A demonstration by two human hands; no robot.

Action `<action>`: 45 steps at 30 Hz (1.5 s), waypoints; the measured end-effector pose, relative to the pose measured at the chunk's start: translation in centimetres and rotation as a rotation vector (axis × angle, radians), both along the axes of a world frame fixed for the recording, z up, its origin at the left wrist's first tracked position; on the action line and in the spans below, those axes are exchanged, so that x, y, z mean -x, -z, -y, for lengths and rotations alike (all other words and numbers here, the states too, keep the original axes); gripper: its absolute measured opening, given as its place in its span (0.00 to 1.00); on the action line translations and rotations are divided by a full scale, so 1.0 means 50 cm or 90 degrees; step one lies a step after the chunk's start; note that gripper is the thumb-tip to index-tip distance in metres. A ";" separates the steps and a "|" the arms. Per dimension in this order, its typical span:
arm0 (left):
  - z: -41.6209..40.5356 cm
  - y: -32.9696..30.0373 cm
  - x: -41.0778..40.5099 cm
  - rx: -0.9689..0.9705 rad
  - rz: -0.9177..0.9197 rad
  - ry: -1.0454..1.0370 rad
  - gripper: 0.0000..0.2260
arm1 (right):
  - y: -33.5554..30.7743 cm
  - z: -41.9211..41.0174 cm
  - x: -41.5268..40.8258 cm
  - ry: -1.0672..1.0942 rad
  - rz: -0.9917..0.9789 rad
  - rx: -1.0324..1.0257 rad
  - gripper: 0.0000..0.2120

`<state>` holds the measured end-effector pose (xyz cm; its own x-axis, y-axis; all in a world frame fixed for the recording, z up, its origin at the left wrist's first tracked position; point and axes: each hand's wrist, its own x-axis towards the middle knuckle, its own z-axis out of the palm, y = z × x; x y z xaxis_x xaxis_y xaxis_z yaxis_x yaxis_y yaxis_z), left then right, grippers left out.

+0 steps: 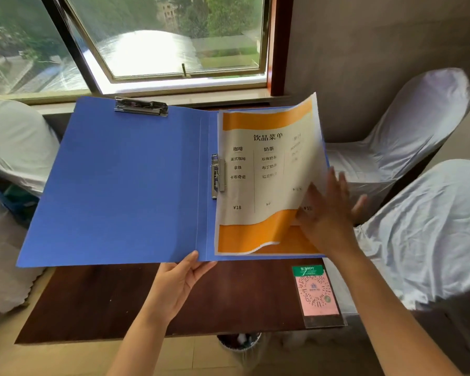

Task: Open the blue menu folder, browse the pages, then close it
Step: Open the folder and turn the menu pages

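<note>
The blue menu folder (125,185) lies open and flat over the far part of a dark wooden table (98,302). Its left half is bare blue with a metal clip (141,106) at the top edge. On the right half sit orange-and-cream menu pages (255,169), held by a side clip (217,176) at the spine. My left hand (178,280) grips the folder's near edge by the spine, thumb on top. My right hand (330,213) lifts the top page by its right edge, and the page curls upward off the sheet below.
A pink QR-code card in a clear stand (316,294) rests on the table's near right corner. White-covered chairs stand at the right (407,147), near right (429,234) and left (14,142). A window (160,42) lies beyond the table, and a bin (239,341) sits under the table's near edge.
</note>
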<state>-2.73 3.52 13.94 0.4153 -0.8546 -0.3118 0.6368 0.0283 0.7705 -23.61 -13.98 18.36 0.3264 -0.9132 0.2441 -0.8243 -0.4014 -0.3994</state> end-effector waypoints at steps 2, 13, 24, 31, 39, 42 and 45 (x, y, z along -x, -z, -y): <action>0.004 0.001 0.003 0.014 0.011 0.004 0.17 | -0.015 -0.037 -0.042 -0.062 -0.027 0.022 0.30; -0.008 -0.007 0.006 0.070 0.166 0.071 0.23 | 0.008 -0.217 -0.175 -0.406 -0.048 -0.025 0.28; -0.012 -0.002 -0.017 0.067 -0.004 0.020 0.26 | -0.063 -0.115 -0.058 -0.145 0.218 0.194 0.16; -0.018 0.003 -0.034 0.080 -0.028 -0.015 0.24 | -0.072 -0.027 0.112 -0.201 0.410 -0.409 0.35; -0.027 0.017 -0.040 0.093 -0.029 -0.016 0.18 | -0.037 -0.016 0.096 -0.197 0.374 -0.274 0.18; -0.026 0.023 -0.037 0.091 -0.033 -0.021 0.18 | -0.029 -0.022 0.075 -0.142 0.374 -0.194 0.14; -0.026 0.026 -0.036 0.080 -0.023 -0.034 0.19 | -0.033 -0.037 0.054 -0.104 0.318 -0.087 0.08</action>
